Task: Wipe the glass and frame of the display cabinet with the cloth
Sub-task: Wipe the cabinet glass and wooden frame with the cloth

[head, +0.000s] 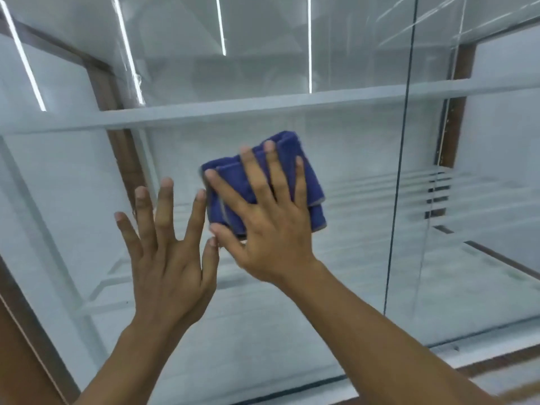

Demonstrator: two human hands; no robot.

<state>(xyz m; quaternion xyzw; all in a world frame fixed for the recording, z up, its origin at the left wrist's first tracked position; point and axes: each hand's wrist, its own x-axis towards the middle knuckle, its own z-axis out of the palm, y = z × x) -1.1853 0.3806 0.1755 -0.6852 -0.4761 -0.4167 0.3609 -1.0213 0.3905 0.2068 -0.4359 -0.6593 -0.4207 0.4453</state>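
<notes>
A folded blue cloth (264, 185) is pressed flat against the glass (350, 176) of the display cabinet by the right hand (263, 217), near the middle of the pane and just below a white shelf (263, 108) seen through it. The fingers are spread wide over the cloth; nothing is pinched or enclosed — the cloth is held by palm pressure alone. The left hand (169, 252) is laid open on the glass just left of the cloth, fingers splayed, holding nothing; its thumb lies almost against the right thumb.

The brown frame (102, 83) is visible at the far left and far right, well apart from the cloth, and is judged not yet reached in this step.

Risks are judged as follows:
- If palm pressure is eased, the cloth may slide down the pane or unfold.
- Fresh prints may be left by the bare left palm — the braced area should be wiped afterwards.
- The vertical pane edge (406, 141) to the right may snag the cloth folds during a rightward stroke.
</notes>
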